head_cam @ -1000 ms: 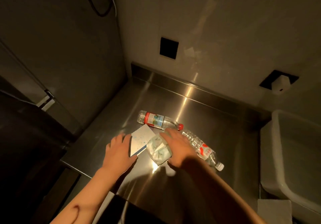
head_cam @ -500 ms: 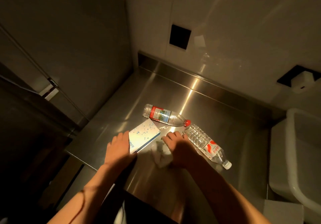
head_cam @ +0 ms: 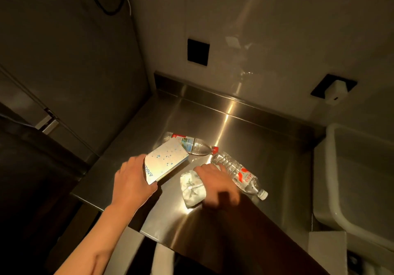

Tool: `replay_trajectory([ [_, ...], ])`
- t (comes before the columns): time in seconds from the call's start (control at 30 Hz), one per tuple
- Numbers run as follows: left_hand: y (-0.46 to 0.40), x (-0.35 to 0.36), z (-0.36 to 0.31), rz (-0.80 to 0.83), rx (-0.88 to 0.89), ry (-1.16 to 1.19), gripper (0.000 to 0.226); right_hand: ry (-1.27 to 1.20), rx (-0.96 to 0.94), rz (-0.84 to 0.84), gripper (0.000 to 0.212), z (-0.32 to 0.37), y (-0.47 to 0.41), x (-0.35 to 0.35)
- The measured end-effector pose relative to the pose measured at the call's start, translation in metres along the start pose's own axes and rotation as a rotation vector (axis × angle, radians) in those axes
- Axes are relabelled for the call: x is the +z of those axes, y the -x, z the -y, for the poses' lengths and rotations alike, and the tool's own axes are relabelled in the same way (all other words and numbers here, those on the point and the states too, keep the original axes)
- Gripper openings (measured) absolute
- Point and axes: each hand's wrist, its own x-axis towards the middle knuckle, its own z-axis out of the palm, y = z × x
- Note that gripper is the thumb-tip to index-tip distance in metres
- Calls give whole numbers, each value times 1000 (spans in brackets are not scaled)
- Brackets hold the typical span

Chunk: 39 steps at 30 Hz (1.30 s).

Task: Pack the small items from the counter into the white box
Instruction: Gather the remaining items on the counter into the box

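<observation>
Overhead, the head view looks down on a dim steel tabletop (head_cam: 245, 138) set into a corner of pale walls. The left hand (head_cam: 132, 181) holds one end of a flat white box (head_cam: 165, 163) speckled with blue, near the tabletop's front left corner; the box looks tilted up off the steel, though the dim light makes that hard to judge. The right hand (head_cam: 215, 184) has its grip clenched around a small patterned packet (head_cam: 191, 189) close to the front edge. Just beyond that hand lies a clear bottle with a white cap (head_cam: 241, 174). A second bottle with a red cap (head_cam: 193, 145) lies toward the back, partly behind the box. A pale tub (head_cam: 362, 193) sits off the right edge.
</observation>
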Motion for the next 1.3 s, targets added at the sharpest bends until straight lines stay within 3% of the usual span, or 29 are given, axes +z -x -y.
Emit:
replay_trajectory([
  [0.1,-2,-9,-33,-14,77,29,96,-41,41,-181,86,-20,27,-17],
  [0.33,12,4,-169,38,385,188,91,-156,362,-177,105,-91,150,-77],
  [0.6,58,61,-307,164,681,163,91,-228,566,-374,93,-143,296,-88],
  [0.9,126,100,-403,306,904,174,82,-214,691,-514,89,-171,427,-62],
  [1.3,196,129,-442,445,1041,78,85,-293,758,-366,83,-178,504,-8],
])
